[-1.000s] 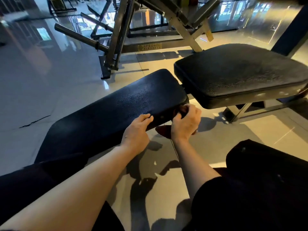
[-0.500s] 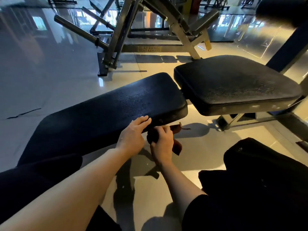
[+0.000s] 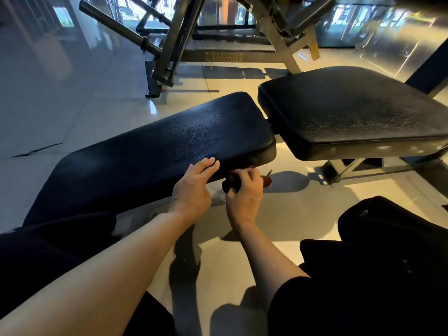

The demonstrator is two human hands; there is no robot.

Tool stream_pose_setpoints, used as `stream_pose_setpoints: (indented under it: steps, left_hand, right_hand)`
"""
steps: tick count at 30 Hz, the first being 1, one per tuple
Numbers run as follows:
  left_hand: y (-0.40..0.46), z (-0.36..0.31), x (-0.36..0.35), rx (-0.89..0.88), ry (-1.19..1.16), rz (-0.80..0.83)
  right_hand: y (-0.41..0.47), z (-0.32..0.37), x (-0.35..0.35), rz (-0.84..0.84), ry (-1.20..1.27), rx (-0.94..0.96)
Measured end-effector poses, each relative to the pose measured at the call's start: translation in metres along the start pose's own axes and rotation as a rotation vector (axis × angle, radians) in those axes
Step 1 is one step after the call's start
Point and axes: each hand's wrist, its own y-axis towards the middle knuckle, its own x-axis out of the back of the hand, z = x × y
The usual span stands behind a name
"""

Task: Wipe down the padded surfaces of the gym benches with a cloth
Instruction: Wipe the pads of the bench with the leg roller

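Note:
A long black padded back pad (image 3: 155, 151) slopes across the middle, with a black seat pad (image 3: 351, 112) just right of it. My left hand (image 3: 194, 187) rests with straight fingers on the back pad's near edge. Just to its right, my right hand (image 3: 244, 192) grips a dark reddish-brown cloth (image 3: 265, 181) against the pad's near side, below its right end. Most of the cloth is hidden by my fingers.
A grey metal machine frame (image 3: 169, 49) with a long bar stands behind the bench. The bench's steel legs (image 3: 339, 168) show under the seat pad. Glossy floor tiles (image 3: 60, 98) spread to the left. My dark-clothed knees sit at bottom left and right.
My right hand slid the cloth leftward along the pad's near side, from its right end towards my left hand. The view shifted upward slightly; my left hand stayed on the pad edge.

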Motion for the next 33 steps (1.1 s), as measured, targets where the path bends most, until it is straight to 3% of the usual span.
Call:
stream_pose_setpoints:
  steps: [4, 7, 10, 12, 14, 16, 17, 20, 22, 24, 26, 31, 33]
  left_hand:
    - [-0.003, -0.004, -0.003, 0.035, -0.012, 0.006]
    - [-0.002, 0.000, -0.003, 0.029, -0.013, 0.016]
    - [-0.002, 0.002, -0.001, 0.021, -0.025, 0.046]
    - [-0.003, 0.002, -0.001, 0.023, -0.030, 0.043]
    - [-0.003, 0.002, -0.003, 0.027, -0.029, 0.021]
    - [-0.002, 0.001, -0.003, 0.015, -0.017, 0.005]
    - [-0.001, 0.000, -0.003, 0.007, -0.013, 0.007]
    - [-0.003, -0.001, -0.002, 0.023, -0.018, 0.003]
    - [-0.002, 0.000, -0.002, 0.007, -0.014, -0.009]
    - [-0.002, 0.001, -0.003, -0.012, -0.009, -0.011]
    - [0.000, 0.002, -0.005, -0.010, -0.003, -0.028]
    - [-0.002, 0.001, -0.005, -0.011, 0.009, -0.009]
    - [-0.002, 0.002, -0.003, -0.017, 0.014, -0.001]
  right_hand:
    - [0.002, 0.015, 0.002, -0.176, 0.132, -0.037]
    - [0.004, 0.013, -0.003, -0.044, 0.046, 0.074]
    - [-0.004, -0.011, -0.005, -0.005, -0.018, -0.126]
    - [-0.007, -0.009, -0.004, -0.124, 0.030, -0.204]
    - [-0.006, 0.008, -0.008, -0.185, 0.094, -0.085]
    - [-0.004, 0.017, -0.013, -0.136, 0.068, -0.001]
    - [-0.002, 0.011, -0.013, -0.127, 0.048, -0.042]
    - [0.009, -0.018, -0.001, -0.207, 0.051, -0.429]
    - [0.013, -0.012, 0.003, -0.274, 0.052, -0.335]
    - [0.010, 0.009, -0.004, -0.241, 0.064, -0.098]
    - [0.004, 0.021, -0.010, -0.189, 0.039, 0.015]
    - [0.013, 0.003, -0.004, -0.224, 0.061, -0.195]
    - [0.010, 0.013, -0.007, -0.216, 0.064, -0.126]
